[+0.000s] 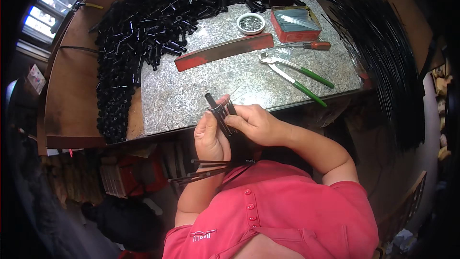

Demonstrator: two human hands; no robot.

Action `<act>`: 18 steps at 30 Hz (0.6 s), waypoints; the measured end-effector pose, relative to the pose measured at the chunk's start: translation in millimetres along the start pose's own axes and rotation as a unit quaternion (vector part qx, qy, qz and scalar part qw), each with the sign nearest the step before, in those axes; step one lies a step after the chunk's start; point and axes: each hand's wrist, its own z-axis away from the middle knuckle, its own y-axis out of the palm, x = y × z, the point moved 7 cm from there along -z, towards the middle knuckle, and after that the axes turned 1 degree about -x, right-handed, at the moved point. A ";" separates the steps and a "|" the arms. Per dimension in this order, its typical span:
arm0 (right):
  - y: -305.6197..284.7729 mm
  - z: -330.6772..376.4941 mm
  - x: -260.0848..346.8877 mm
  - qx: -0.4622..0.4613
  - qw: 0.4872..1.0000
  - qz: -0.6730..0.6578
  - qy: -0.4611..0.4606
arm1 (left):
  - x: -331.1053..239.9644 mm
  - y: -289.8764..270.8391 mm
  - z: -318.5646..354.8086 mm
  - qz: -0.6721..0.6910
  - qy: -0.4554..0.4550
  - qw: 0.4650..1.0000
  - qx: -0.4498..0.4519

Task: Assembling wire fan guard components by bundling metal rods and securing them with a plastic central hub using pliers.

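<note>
- The left hand (209, 136) is gripping a bundle of thin black rods (221, 114), its fingers curled shut around the lower part of the bundle.
- The right hand (254, 123) is pressing against the same bundle from the other side, thumb and fingers pinched closed on the rods just beside the left hand.
- The bundle is standing nearly upright, tilting slightly to the left, in front of the near edge of the surface (191, 96) rather than lying on it; one black end is sticking out above the fingers.
- More thin dark rods (206, 170) are lying across the lap, below the left wrist and just over the red shirt (287, 211).
- A large heap of short black tubes (143, 33) is spreading along the left and far sides of the speckled grey surface.
- A long flat red bar (223, 51) is lying at a slant in the middle of the surface, well apart from both hands.
- Green-handled pliers (297, 74) are resting to the right of the bar, handles pointing toward the near right corner.
- A screwdriver with a reddish handle (306, 45) is lying just beyond the pliers.
- A small white bowl (250, 23) holding tiny dark pieces is sitting near the far edge, beside a red tin tray (295, 23) containing thin metal strips.
- A fan of long black strands (383, 57) is hanging over the right side.
</note>
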 end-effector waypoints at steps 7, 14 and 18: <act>-4.3 3.7 18.6 0.005 0.993 0.113 0.040 | 1.3 15.9 0.3 0.073 -0.041 0.993 0.078; -3.4 9.3 27.8 -0.006 0.974 0.225 0.008 | 3.7 18.0 -4.1 0.090 -0.043 0.984 0.150; -13.4 6.0 16.9 0.042 0.970 0.213 0.105 | 7.3 16.7 -7.5 0.134 -0.088 0.976 0.145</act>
